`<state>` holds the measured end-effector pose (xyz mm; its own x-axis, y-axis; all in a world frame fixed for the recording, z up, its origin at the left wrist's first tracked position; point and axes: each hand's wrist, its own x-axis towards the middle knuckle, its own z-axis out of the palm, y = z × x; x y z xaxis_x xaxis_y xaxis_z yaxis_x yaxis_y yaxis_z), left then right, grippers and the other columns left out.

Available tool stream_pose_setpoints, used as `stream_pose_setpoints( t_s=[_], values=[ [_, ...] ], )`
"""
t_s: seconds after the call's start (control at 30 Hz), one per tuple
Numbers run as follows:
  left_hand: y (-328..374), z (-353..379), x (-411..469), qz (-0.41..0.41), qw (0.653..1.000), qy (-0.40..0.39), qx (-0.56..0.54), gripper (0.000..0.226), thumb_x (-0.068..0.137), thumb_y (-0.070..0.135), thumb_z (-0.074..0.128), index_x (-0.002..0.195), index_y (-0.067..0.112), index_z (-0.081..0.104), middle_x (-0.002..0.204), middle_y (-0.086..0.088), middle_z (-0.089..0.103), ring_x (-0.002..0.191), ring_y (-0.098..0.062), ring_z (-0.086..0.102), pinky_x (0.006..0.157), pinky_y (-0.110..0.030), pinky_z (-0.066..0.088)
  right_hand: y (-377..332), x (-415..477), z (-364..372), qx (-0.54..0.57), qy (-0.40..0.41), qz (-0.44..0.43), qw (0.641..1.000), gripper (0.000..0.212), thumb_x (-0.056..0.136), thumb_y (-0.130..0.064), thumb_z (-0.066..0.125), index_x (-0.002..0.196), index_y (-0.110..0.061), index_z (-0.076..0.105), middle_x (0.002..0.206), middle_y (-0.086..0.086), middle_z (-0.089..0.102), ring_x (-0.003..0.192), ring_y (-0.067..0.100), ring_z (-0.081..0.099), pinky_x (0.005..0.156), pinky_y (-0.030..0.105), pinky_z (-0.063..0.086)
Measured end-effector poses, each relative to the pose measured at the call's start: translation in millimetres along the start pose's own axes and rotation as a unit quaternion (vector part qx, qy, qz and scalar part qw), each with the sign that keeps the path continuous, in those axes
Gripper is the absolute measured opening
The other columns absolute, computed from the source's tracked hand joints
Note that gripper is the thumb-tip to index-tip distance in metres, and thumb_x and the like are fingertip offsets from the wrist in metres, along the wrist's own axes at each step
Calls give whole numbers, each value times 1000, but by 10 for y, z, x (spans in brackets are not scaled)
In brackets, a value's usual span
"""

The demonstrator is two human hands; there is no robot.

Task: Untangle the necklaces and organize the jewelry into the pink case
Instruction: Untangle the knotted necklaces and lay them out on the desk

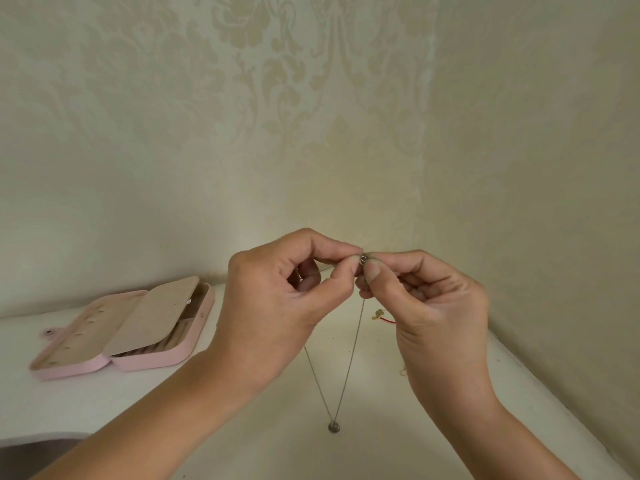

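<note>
Cream damask wallpaper (pixel 311 98) wraps the corner behind a white table (pixel 104 403), nothing fancy. Up front, the fingers (pixel 351 266) of the left hand (pixel 277 299) and the right hand (pixel 433 306) meet tip to tip, both pinching one thin necklace (pixel 349 362) right at its little ring clasp (pixel 362 259). Looks like the clasp is being fastened or undone, can't tell which. From the pinch the chain drops in a clean V to a small dark pendant (pixel 334 426) low over the table; whether it touches, no idea. No knots that I can see, so I'd call this one basically untangled. Just past the right hand a tiny gold piece on a red cord (pixel 381 315) lies on the table, plus another pale bit too small to make out. Off to the left sits the pink case (pixel 152 360), open, beige flap lifted over its compartments; can't see what's inside. My guess: sorting into the case is mostly left to do.
</note>
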<state>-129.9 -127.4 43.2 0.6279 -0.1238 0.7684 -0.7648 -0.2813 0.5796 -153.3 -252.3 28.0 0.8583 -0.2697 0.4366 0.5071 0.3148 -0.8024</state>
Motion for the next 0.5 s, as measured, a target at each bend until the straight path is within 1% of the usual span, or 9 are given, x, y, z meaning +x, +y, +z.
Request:
stream_pose_setpoints(
  t_s=[0.07,0.17,0.27,0.3,0.37,0.43,0.5],
  values=[
    [-2,6,2,-8,1000,3,-2,8,75,17,71,77,25,72,44,22,44,43,-2,34,48,-7,30,-9,-2,1,-5,0,-1,1000,4,71,-5,70,69,-3,69,56,1,66,53,4,60,55,10,46],
    [-23,1,0,-22,999,6,-23,6,74,22,74,76,27,73,44,19,42,43,-3,33,48,-9,30,-19,-8,6,-11,-2,-3,1000,8,67,-13,70,67,-6,69,56,-1,67,53,3,59,53,9,44],
    [-25,-10,-6,-19,999,-2,-32,5,74,29,70,77,28,72,45,20,45,44,-2,34,48,-9,30,1,-4,-13,-16,-3,1,1000,7,73,-3,70,67,-4,69,55,0,66,52,3,59,52,9,44],
    [-27,-12,-6,-20,999,-2,-30,4,74,28,71,77,28,72,45,21,45,44,-2,34,48,-8,30,12,1,-20,-15,-4,0,1000,7,73,-1,70,67,-4,69,55,0,66,53,4,60,53,10,44],
    [-38,-17,-8,-28,999,2,-22,6,73,23,75,76,28,73,45,20,46,44,-3,33,48,-9,30,25,20,-29,-9,-15,0,1000,4,70,-6,70,67,-4,70,56,2,66,53,6,60,55,11,46],
    [-49,-28,-1,-36,999,2,-13,8,75,20,73,76,29,73,47,19,48,44,-3,34,48,-9,31,38,56,-49,-7,-35,8,999,9,66,-13,69,69,-5,71,58,3,66,55,8,60,57,13,47],
    [-63,-58,26,-46,999,-6,-2,11,76,20,77,77,30,72,49,19,50,45,-4,35,48,-9,30,57,106,-86,-12,-57,25,998,10,66,-15,69,71,-6,72,60,4,67,57,9,61,60,14,48]
  ],
)
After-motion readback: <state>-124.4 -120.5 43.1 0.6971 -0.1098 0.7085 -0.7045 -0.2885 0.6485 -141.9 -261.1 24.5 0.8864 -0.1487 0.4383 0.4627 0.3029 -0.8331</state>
